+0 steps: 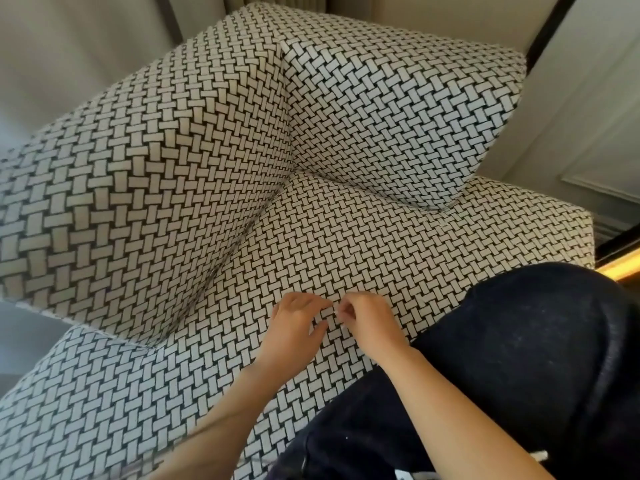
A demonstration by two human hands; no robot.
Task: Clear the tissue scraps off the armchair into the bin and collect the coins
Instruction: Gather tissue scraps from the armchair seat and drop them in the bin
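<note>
The head camera looks steeply down onto an armchair (214, 161) covered in a cream-and-black basket-weave fabric. Its backrest and one armrest meet in a deep corner seam near the middle of the picture, and the seat cushion (346, 237) spreads from that corner toward the near edge.

Both hands are down on the seat cushion close to its near edge, side by side and almost touching. The left hand (294, 327) lies palm down with the fingers curled toward the fabric and the thumb stretched toward the other hand. The right hand (369, 322) is bent at the knuckles, thumb and forefinger drawn together in a pinch just where the two hands meet. A very small pale fleck (335, 310) shows at those fingertips; it may be a tissue scrap, but it blends into the cream bars of the weave and cannot be told for sure. Whether either hand actually holds anything cannot be told.

No other scrap or coin can be made out on the seat; the busy pattern would hide small pale pieces.

Bare forearms run from the bottom of the picture up to the hands. A knee in dark trousers (519, 358) rests on the near right corner of the seat cushion, just beside the right wrist.

Pale wall panels (588, 116) stand behind the chair at the right.
</note>
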